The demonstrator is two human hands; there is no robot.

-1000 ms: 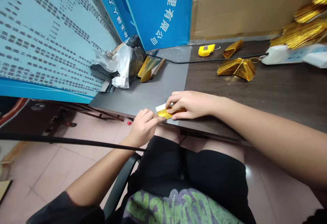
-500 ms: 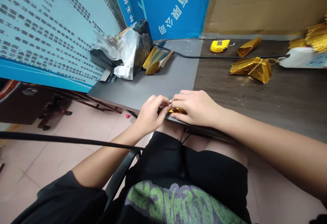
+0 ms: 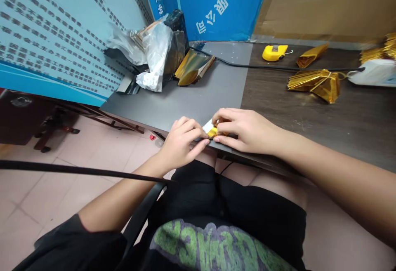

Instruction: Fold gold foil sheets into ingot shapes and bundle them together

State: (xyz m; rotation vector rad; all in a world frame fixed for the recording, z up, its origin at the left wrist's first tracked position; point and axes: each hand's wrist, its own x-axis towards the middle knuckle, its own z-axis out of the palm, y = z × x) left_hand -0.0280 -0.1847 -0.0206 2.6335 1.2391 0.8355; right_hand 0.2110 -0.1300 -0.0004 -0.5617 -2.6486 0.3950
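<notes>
At the table's front edge, a small piece of gold foil lies with a white piece beside it, paper-like in look. My right hand bends over the foil from the right, its thumb and fingers closed on it and covering most of it. From the left, my left hand meets the foil's near corner, thumb and fingertips pinched together there. How the foil is folded under the fingers cannot be made out.
Behind lie a tied bundle of gold foil strips, a yellow tape measure and a black cable. Crumpled plastic bags and gold foil sheets stand at the back left. Blue printed panels bound the rear.
My hands have moved slightly apart, and more of the white piece and gold foil shows between them. The fingers of my right hand have lifted a little. The camera view has shifted slightly.
</notes>
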